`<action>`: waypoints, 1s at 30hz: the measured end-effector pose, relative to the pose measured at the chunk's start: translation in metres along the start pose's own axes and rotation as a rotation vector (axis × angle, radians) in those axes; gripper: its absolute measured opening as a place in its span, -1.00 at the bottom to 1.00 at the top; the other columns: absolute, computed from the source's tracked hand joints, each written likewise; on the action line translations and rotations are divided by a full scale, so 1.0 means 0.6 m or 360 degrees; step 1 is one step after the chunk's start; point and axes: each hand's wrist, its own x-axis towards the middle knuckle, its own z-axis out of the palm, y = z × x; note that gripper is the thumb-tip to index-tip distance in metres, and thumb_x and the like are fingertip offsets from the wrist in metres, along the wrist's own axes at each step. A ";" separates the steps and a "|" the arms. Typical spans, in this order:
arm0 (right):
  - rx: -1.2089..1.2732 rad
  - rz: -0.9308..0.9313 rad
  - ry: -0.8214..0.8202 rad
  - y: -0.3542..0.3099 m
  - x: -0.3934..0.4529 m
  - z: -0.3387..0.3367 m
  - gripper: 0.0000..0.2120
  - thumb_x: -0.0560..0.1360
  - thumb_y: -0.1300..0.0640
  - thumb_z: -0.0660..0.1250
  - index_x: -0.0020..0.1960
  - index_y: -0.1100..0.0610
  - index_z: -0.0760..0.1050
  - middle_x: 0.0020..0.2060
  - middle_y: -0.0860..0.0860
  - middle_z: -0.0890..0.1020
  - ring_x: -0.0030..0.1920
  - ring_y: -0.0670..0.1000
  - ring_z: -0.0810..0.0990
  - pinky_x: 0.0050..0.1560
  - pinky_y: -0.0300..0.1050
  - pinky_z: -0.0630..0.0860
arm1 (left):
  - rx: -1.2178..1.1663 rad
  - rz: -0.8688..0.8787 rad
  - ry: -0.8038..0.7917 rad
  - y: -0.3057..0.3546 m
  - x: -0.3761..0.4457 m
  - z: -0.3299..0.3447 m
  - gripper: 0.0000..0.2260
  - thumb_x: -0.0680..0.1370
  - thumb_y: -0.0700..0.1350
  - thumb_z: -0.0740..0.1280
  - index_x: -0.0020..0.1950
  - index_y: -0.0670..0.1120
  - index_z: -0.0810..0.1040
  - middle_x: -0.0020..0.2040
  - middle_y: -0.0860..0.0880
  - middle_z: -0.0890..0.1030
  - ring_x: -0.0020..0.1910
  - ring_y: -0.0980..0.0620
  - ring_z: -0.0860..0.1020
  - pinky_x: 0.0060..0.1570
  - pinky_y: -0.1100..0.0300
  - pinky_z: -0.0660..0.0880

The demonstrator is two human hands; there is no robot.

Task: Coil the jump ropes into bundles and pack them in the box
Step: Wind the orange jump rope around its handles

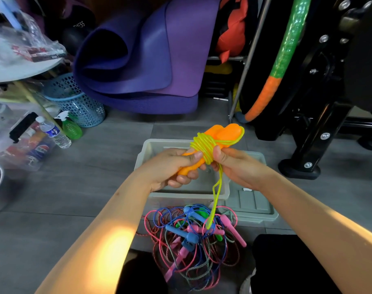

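Orange handles (212, 145) — yellow cord (204, 148) wound round them — gripped by left hand (172, 168), right hand (233, 164) pinching the cord, above grey box (155, 145); Pepsi bottle (37, 150) legible at left.

A single wide-angle view from the person's head looks forward and steeply down, close over both forearms and the hands. The grey plank floor (100, 179) fills the middle; the near edge reaches the person's dark-clad legs, and the far edge takes in a rolled purple foam mat (138, 60). Straight lines bow toward the frame's edges.
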 end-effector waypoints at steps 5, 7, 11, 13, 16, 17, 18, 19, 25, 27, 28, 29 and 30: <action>-0.0278 0.0125 0.0005 0.011 0.001 -0.003 -0.01 0.17 -0.60 0.18 0.07 0.31 0.50 -0.12 0.10 0.46 -0.10 0.02 0.36 0.01 -0.06 0.34 | 0.0074 -0.0035 0.0099 -0.002 0.000 0.006 -0.75 0.60 -0.01 0.21 -0.05 -0.19 0.52 -0.47 0.03 0.41 -0.56 0.18 0.25 -0.64 0.39 0.08; -0.0329 0.0172 0.0001 0.011 -0.001 -0.005 0.03 0.14 -0.63 0.17 0.08 0.32 0.49 -0.13 0.10 0.46 -0.12 0.03 0.36 0.00 -0.04 0.34 | 0.0110 -0.0033 0.0111 -0.003 0.000 0.007 -0.76 0.60 -0.01 0.21 -0.07 -0.17 0.52 -0.47 0.03 0.41 -0.56 0.17 0.26 -0.63 0.40 0.09; -0.0088 0.0127 -0.0095 0.007 -0.006 -0.005 0.08 0.15 -0.54 0.31 0.19 0.40 0.40 -0.08 0.12 0.42 -0.07 0.08 0.30 -0.07 -0.11 0.30 | 0.0203 -0.0009 0.0060 -0.002 -0.001 0.008 -0.76 0.61 -0.01 0.19 -0.08 -0.15 0.52 -0.49 0.06 0.40 -0.57 0.17 0.27 -0.60 0.39 0.09; 0.0059 0.0085 -0.0149 0.000 -0.007 -0.004 -0.04 0.19 -0.47 0.35 0.24 0.29 0.42 -0.06 0.13 0.41 -0.04 0.09 0.28 -0.09 -0.14 0.29 | 0.0194 0.0006 -0.0004 0.000 -0.002 0.008 -0.76 0.61 -0.02 0.18 -0.08 -0.16 0.51 -0.48 0.05 0.39 -0.57 0.17 0.26 -0.61 0.40 0.09; 0.0156 0.0043 -0.0177 -0.003 -0.009 -0.002 -0.17 0.22 -0.44 0.37 0.24 0.14 0.43 -0.01 0.11 0.45 -0.05 0.09 0.29 -0.10 -0.15 0.30 | 0.0199 0.0010 -0.0069 0.002 -0.003 0.009 -0.75 0.61 -0.02 0.16 -0.07 -0.16 0.51 -0.45 0.02 0.40 -0.57 0.16 0.26 -0.62 0.40 0.10; 0.0156 0.0041 -0.0171 -0.004 -0.008 -0.001 -0.19 0.23 -0.44 0.36 0.23 0.13 0.43 0.00 0.11 0.45 -0.05 0.09 0.29 -0.11 -0.17 0.31 | 0.0203 0.0009 -0.0066 0.002 -0.002 0.010 -0.75 0.61 -0.01 0.16 -0.06 -0.16 0.51 -0.45 0.02 0.40 -0.57 0.16 0.26 -0.62 0.40 0.11; 0.0146 0.0042 -0.0161 -0.004 -0.008 0.000 -0.20 0.22 -0.45 0.36 0.22 0.12 0.44 0.01 0.11 0.44 -0.05 0.08 0.29 -0.13 -0.20 0.32 | 0.0210 0.0006 -0.0049 0.002 -0.001 0.010 -0.76 0.61 -0.01 0.17 -0.05 -0.15 0.51 -0.45 0.02 0.41 -0.56 0.16 0.27 -0.62 0.39 0.12; 0.0134 0.0048 -0.0147 -0.005 -0.007 0.001 -0.21 0.22 -0.46 0.36 0.20 0.10 0.45 0.03 0.11 0.44 -0.04 0.08 0.28 -0.14 -0.23 0.33 | 0.0217 -0.0001 -0.0023 0.001 0.000 0.009 -0.78 0.61 -0.01 0.17 -0.02 -0.14 0.50 -0.44 0.02 0.41 -0.56 0.15 0.27 -0.62 0.39 0.12; 0.0179 0.0048 -0.0084 -0.003 -0.002 0.003 -0.23 0.15 -0.44 0.41 0.12 0.08 0.46 0.03 0.10 0.41 -0.11 0.01 0.32 -0.20 -0.31 0.35 | 0.0329 0.0156 0.0160 -0.005 0.001 0.005 -0.47 0.60 -0.06 0.26 0.45 0.25 0.07 -0.33 -0.10 0.57 -0.53 0.07 0.35 -0.57 0.33 0.20; 0.0215 0.0052 -0.0073 -0.005 -0.002 0.000 -0.24 0.15 -0.44 0.42 0.10 0.10 0.46 0.03 0.11 0.40 -0.13 0.00 0.32 -0.21 -0.33 0.36 | 0.0411 0.0248 0.0166 -0.006 0.003 0.009 -0.46 0.61 -0.07 0.23 0.45 0.33 0.06 -0.31 -0.10 0.57 -0.52 0.05 0.35 -0.54 0.32 0.23; 0.0208 0.0051 -0.0067 -0.005 -0.002 -0.001 -0.24 0.16 -0.43 0.42 0.10 0.12 0.46 0.02 0.12 0.40 -0.11 0.03 0.32 -0.20 -0.32 0.36 | 0.0409 0.0282 0.0170 -0.005 0.004 0.011 -0.48 0.62 -0.09 0.23 0.45 0.32 0.11 -0.32 -0.10 0.57 -0.52 0.05 0.35 -0.53 0.31 0.22; 0.0172 0.0043 -0.0056 -0.005 -0.002 -0.001 -0.22 0.18 -0.43 0.41 0.11 0.16 0.46 0.01 0.13 0.41 -0.09 0.05 0.30 -0.19 -0.29 0.35 | 0.0385 0.0308 0.0175 -0.006 0.006 0.010 -0.51 0.62 -0.10 0.23 0.45 0.28 0.16 -0.32 -0.11 0.56 -0.53 0.05 0.34 -0.52 0.32 0.21; 0.0124 0.0031 -0.0035 -0.003 -0.002 -0.002 -0.16 0.20 -0.44 0.39 0.12 0.25 0.46 0.00 0.13 0.41 -0.08 0.08 0.28 -0.19 -0.25 0.34 | 0.0356 0.0317 0.0189 -0.007 0.007 0.010 -0.53 0.61 -0.10 0.24 0.46 0.23 0.19 -0.33 -0.12 0.55 -0.54 0.05 0.34 -0.53 0.32 0.21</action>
